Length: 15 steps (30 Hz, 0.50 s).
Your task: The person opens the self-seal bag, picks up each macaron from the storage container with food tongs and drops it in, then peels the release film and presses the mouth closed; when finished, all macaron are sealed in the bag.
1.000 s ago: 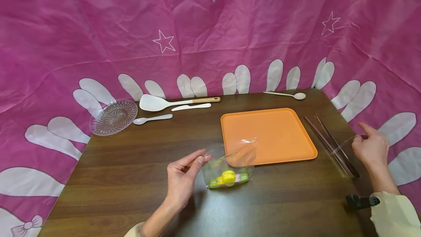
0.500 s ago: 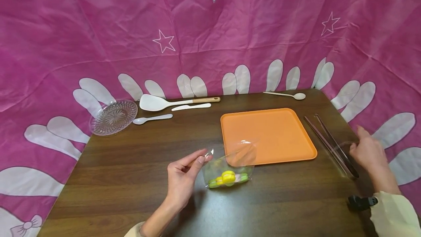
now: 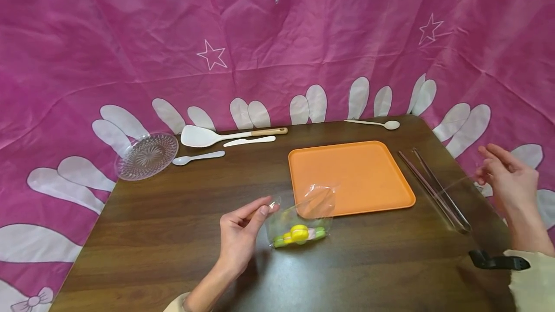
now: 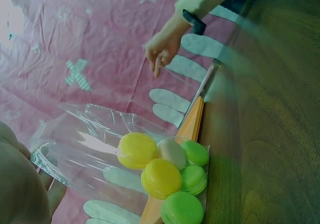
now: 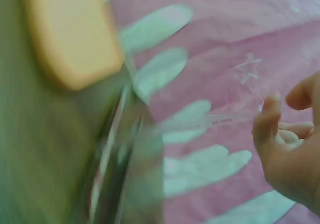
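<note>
My left hand (image 3: 240,235) pinches the upper left corner of a clear plastic bag (image 3: 318,201) between thumb and fingers. Several yellow, green and pale macarons (image 4: 162,178) lie along the bottom of the bag, which stands close over the table in front of the orange tray. Off to the right, past the table's edge, my right hand (image 3: 513,189) holds the end of a thin clear strip (image 5: 220,119) with small print. The strip trails from its curled fingers back toward the metal tongs (image 3: 435,191).
The orange tray (image 3: 351,177) lies right of centre. Along the back are a clear patterned plate (image 3: 147,156), a white spatula (image 3: 201,136) with a wooden handle, a white knife (image 3: 250,141), a white spoon (image 3: 199,157) and another spoon (image 3: 391,124). A pink curtain (image 3: 260,61) hangs behind.
My right hand first dips slightly left, then moves right and up with the strip, turning at the wrist. The left hand and bag stay nearly in place.
</note>
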{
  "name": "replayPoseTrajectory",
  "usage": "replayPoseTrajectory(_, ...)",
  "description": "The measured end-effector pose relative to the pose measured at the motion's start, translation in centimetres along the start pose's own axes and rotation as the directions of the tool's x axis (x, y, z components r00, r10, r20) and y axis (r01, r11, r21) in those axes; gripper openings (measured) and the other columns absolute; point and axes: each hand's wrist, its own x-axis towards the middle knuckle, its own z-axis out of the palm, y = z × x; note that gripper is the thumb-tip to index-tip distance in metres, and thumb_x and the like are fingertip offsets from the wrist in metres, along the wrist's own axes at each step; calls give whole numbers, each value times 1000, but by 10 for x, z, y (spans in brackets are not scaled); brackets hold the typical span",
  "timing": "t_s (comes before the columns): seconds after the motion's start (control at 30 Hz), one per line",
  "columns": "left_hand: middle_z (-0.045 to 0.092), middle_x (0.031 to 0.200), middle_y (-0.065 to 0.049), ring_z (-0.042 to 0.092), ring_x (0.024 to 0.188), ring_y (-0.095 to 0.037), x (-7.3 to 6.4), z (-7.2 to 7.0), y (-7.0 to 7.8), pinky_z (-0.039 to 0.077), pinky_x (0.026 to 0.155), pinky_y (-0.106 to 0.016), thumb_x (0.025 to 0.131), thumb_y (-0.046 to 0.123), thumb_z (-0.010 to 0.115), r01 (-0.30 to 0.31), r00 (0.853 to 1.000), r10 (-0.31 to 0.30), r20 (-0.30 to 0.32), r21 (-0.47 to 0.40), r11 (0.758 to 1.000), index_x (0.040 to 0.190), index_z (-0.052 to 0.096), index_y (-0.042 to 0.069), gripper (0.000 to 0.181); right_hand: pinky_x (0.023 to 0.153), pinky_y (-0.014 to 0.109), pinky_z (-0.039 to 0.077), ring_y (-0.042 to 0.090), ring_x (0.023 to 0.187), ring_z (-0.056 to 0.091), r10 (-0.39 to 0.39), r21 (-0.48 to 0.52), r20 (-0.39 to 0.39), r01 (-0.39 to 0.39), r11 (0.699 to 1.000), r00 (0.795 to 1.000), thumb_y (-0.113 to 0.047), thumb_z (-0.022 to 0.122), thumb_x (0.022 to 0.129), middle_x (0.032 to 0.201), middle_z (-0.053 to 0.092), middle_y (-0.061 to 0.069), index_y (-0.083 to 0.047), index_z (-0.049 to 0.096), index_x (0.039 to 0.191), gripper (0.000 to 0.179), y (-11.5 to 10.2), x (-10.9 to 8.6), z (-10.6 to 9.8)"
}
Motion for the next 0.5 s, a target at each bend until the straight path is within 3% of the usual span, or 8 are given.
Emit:
replayPoseTrajectory(0.03, 75, 91, -13, 73, 94, -29, 0, 0, 0, 53, 92, -33, 93, -5, 66, 1, 1000, -1, 1, 4, 1000, 110, 71, -11, 19, 51, 20, 51, 12, 62, 63, 41, 256, 56, -54, 965, 998, 2, 42, 103, 113, 71, -2, -4, 61, 131, 34, -1, 1, -2)
replayPoseTrajectory(0.07, 75, 91, -13, 73, 94, -30, 0, 0, 0, 53, 92, -33, 93, -5, 66, 2, 1000, -2, 2, 5, 1000, 110, 71, -11, 19, 50, 24, 51, 20, 62, 62, 68, 452, 117, -114, 885, 991, 5, 38, 104, 115, 71, 7, -2, 62, 127, 34, -2, 1, -4)
replayPoseTrajectory(0.1, 75, 91, -14, 73, 93, -29, 0, 0, 0, 53, 92, -33, 93, -5, 66, 1, 1000, -1, 3, 6, 1000, 110, 71, -11, 19, 50, 27, 52, 25, 64, 61, 72, 579, 187, -169, 798, 980, 5, 32, 105, 118, 70, 15, 4, 61, 123, 34, -2, 2, -6)
replayPoseTrajectory(0.13, 75, 91, -14, 73, 93, -29, 0, 0, 0, 53, 92, -33, 93, -5, 66, 1, 1000, -1, 5, 10, 1000, 110, 71, -11, 19, 52, 29, 52, 27, 66, 60, 70, 638, 247, -216, 739, 967, 4, 27, 106, 119, 68, 19, 8, 59, 124, 37, -2, 2, -8)
replayPoseTrajectory(0.17, 75, 91, -14, 73, 93, -28, 0, 0, 0, 53, 92, -33, 93, -5, 66, 1, 1000, -1, 7, 11, 1000, 110, 71, -11, 19, 51, 29, 52, 28, 66, 60, 63, 655, 285, -242, 716, 956, 3, 22, 106, 120, 67, 21, 10, 59, 124, 41, -2, 2, -9)
replayPoseTrajectory(0.23, 75, 91, -15, 73, 93, -27, 0, 0, 0, 53, 91, -33, 93, -5, 66, 2, 1000, -2, 7, 9, 1000, 110, 70, -12, 19, 51, 27, 52, 27, 66, 60, 60, 610, 296, -237, 756, 953, 4, 25, 106, 118, 68, 21, 10, 61, 124, 40, -2, 2, -10)
replayPoseTrajectory(0.37, 75, 91, -14, 73, 94, -28, 0, 0, 0, 53, 92, -32, 93, -5, 66, 5, 1000, -5, 2, 10, 1000, 110, 70, -12, 19, 50, 23, 53, 18, 61, 63, 87, 295, 204, -146, 944, 975, 0, 47, 104, 109, 74, 8, 3, 71, 117, 27, -3, 3, -5)
replayPoseTrajectory(0.5, 75, 91, -13, 73, 94, -29, 0, 0, 1, 53, 92, -32, 93, -5, 66, 6, 1000, -6, -3, 8, 1000, 110, 71, -11, 19, 56, 23, 55, 16, 65, 65, 131, 228, 259, -192, 955, 957, 2, 47, 104, 106, 75, 6, 1, 73, 112, 28, 9, 9, -2)
